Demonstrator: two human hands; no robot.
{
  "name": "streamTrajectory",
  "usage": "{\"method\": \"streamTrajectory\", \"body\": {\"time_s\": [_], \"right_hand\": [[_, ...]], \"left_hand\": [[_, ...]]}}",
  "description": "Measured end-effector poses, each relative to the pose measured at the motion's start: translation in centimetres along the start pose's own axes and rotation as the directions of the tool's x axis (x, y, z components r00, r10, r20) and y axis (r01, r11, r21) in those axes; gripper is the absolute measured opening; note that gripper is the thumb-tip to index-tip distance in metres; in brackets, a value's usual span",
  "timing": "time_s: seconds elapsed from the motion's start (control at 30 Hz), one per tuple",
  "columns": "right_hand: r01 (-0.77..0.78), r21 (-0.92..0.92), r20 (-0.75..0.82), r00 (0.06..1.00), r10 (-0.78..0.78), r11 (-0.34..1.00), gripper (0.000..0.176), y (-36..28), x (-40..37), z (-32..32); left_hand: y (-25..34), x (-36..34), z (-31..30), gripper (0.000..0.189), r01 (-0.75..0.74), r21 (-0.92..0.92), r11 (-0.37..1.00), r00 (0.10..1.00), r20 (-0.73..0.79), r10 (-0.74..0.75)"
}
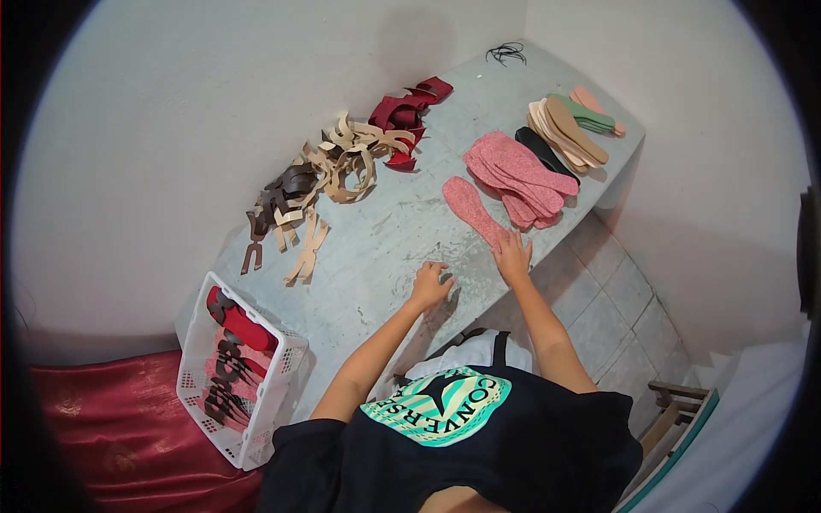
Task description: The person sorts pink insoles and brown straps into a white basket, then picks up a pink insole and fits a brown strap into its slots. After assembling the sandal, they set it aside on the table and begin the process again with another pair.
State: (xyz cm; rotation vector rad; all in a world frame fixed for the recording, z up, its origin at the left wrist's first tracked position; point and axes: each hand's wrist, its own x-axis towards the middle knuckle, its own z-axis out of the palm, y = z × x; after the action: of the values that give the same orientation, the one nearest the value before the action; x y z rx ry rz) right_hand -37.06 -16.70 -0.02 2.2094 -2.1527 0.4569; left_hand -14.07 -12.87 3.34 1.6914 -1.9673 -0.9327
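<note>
A single speckled pink insole (pixel 468 206) lies on the grey table, angled toward me. My right hand (pixel 513 258) is at its narrow near end, thumb and fingers closed on the edge. To the left, my left hand (pixel 433 284) rests at the table's near side with its fingers loosely bent and apart, holding nothing. Just beyond the lone insole is a fanned pile of similar pink insoles (pixel 513 171). A black insole (pixel 537 150) lies behind that pile, beside a stack of tan and cream insoles (pixel 568 130).
Green insoles (pixel 590 118) lie at the far right. Along the wall are dark red straps (pixel 398 113), beige straps (pixel 346 162) and brown straps (pixel 286 188). A white plastic basket (pixel 282 363) holding insoles and straps stands at the left. Thin black cords (pixel 507 55) lie at the back.
</note>
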Motion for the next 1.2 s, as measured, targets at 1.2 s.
{"method": "streamTrajectory", "body": {"time_s": [1.2], "right_hand": [[0.688,0.544,-0.231,0.674,-0.702,0.481,0.039,-23.2,9.3,-2.7]], "left_hand": [[-10.1,-2.7,-12.7,0.024,-0.235,-0.972,0.019,0.774,-0.199,-0.602]]}}
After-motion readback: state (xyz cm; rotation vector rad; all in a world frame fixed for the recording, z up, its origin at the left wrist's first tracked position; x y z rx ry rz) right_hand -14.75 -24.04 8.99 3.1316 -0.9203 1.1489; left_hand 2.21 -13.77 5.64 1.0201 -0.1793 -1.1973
